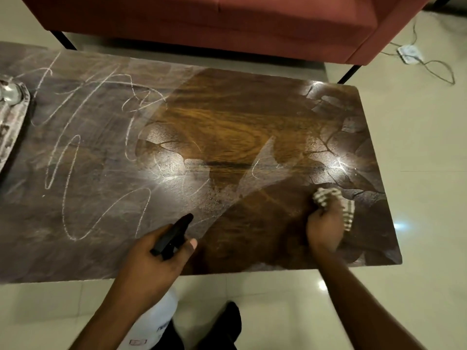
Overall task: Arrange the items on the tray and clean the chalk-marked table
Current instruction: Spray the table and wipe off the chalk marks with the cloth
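A dark wooden table [227,117] fills the view, with white chalk scribbles [75,152] over its left half and a few faint marks near the middle. My left hand [156,258] grips the black trigger head of a white spray bottle [154,322], its nozzle aimed over the table's near edge. My right hand [326,228] presses a striped cloth [338,203] onto the right part of the tabletop. At the far left edge lies a metal tray [12,122] with a shiny steel vessel [8,93] on it, mostly cut off by the frame.
A red sofa [227,24] on black legs stands just behind the table. A white power adapter with cables [410,54] lies on the pale tiled floor at the upper right. My dark-clad legs [222,327] show below the table's near edge.
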